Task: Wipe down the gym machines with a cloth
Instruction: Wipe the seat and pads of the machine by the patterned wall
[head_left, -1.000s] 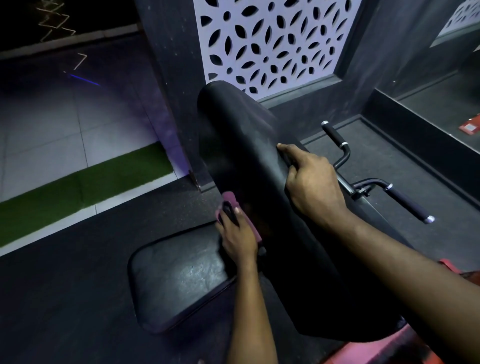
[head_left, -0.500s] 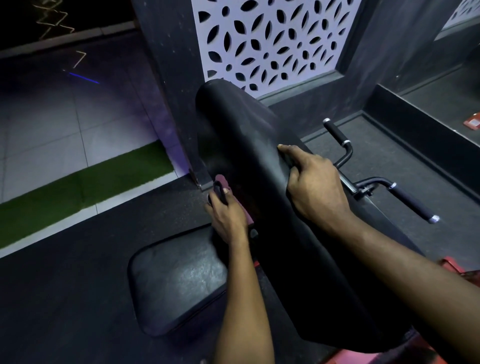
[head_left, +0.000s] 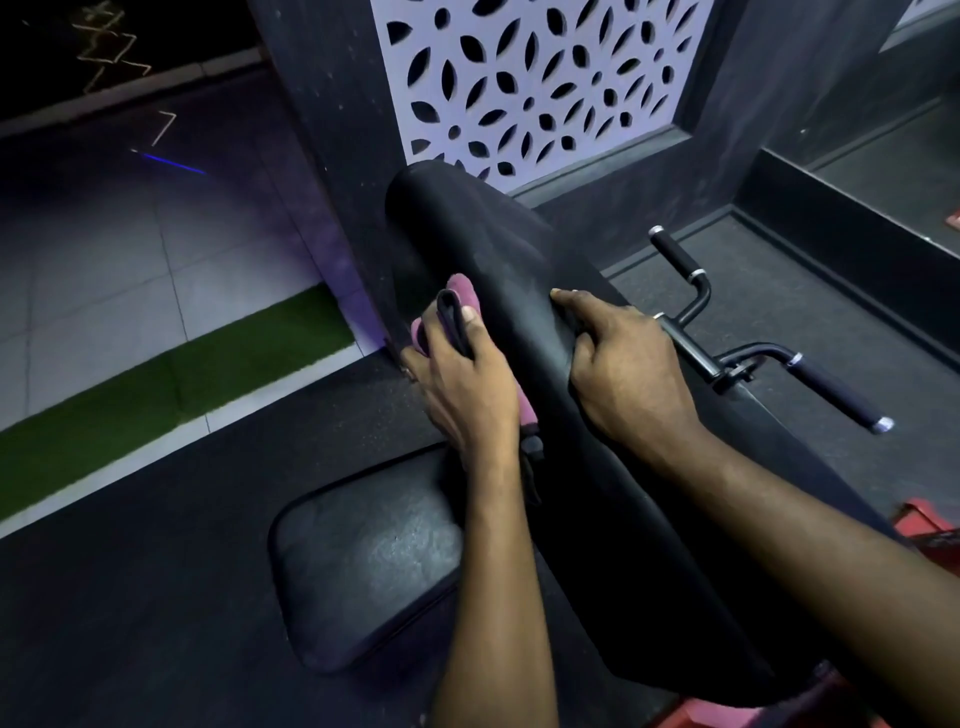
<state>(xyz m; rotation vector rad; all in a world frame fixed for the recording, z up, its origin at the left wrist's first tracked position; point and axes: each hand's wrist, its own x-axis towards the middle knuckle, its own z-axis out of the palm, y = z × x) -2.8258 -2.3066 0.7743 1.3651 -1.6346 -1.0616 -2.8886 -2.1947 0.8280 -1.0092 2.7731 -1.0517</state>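
Observation:
A long black padded backrest (head_left: 519, 270) of a gym machine slopes up from the lower right to the middle. My left hand (head_left: 462, 379) holds a pink cloth (head_left: 460, 291) flat against the pad's left side, about halfway up. The cloth pokes out past my fingertips and along my palm's right edge. On the pad's right edge rests my right hand (head_left: 623, 364), its fingers curled over the rim. Below my left arm lies the black seat pad (head_left: 363, 561).
Two black handles (head_left: 831, 389) with metal ends stick out to the right of the pad. A dark pillar (head_left: 322, 156) with a white patterned panel (head_left: 530, 78) stands right behind it. Green turf strip (head_left: 171, 384) and pale tiles lie at left. Red frame parts (head_left: 924, 519) show at right.
My left hand has slid the pink cloth up the pad's left side, away from the seat. My right hand has kept its hold on the pad's right edge.

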